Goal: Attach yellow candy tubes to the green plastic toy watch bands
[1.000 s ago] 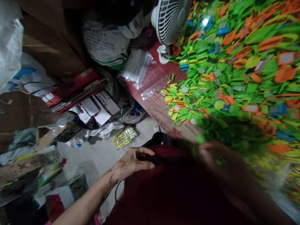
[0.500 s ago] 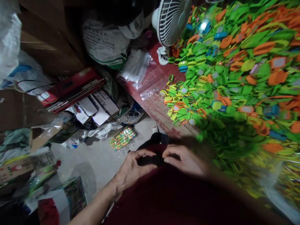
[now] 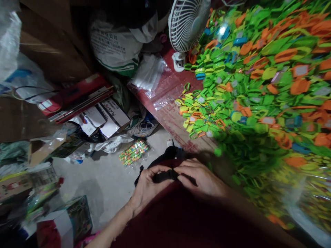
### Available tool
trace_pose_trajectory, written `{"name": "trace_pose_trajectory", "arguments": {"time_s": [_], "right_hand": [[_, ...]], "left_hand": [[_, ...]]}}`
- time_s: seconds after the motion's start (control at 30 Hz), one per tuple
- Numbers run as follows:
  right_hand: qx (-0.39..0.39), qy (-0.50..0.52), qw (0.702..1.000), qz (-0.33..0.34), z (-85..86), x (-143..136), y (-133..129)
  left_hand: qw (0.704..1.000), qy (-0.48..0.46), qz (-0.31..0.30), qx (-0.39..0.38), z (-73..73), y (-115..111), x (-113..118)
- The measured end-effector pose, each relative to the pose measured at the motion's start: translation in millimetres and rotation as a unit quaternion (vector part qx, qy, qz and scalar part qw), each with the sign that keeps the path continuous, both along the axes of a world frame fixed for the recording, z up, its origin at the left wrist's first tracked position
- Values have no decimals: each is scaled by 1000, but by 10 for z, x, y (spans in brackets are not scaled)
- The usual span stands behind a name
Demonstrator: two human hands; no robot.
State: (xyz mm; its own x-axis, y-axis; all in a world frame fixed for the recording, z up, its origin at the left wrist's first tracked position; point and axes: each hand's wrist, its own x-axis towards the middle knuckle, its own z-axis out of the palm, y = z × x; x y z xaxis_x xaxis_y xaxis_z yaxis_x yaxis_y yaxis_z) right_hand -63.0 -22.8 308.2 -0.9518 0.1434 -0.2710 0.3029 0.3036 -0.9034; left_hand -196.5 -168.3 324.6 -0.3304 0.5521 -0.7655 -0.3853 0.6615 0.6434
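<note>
A black strap (image 3: pixel 163 176), perhaps a belt with a buckle, crosses in front of the dark red shirt (image 3: pixel 165 210) at my waist. My left hand (image 3: pixel 148 184) pinches it between thumb and fingers. My right hand (image 3: pixel 200 175) is closed on the strap's other end, its thumb and forefinger meeting the left hand's fingertips. Any clasp is too dark to make out. Below, part of a black-clad leg and a foot (image 3: pixel 170 142) show.
A large heap of green, orange and yellow plastic watch-like pieces (image 3: pixel 248 96) covers the table at right. A white clip-on fan (image 3: pixel 190 26) stands behind. Clear bags (image 3: pixel 150 74) lie on the red surface. A packet of coloured pieces (image 3: pixel 134 152), boxes (image 3: pixel 113 115) and cartons (image 3: pixel 15 187) lie left.
My right hand has moved left, and its fingertips now press on the black strap against my left fingers. The view has shifted slightly.
</note>
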Motion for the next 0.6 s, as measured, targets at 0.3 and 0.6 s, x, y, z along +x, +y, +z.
{"name": "trace_pose_trajectory", "arguments": {"time_s": [0.3,0.6], "right_hand": [[8,1,997,70,-5,-17,29],[33,-4,996,89,10,-45,18]], "left_hand": [[1000,4,1,0,-6,-29,32],[1000,13,-3,-6,-29,-62,41]]}}
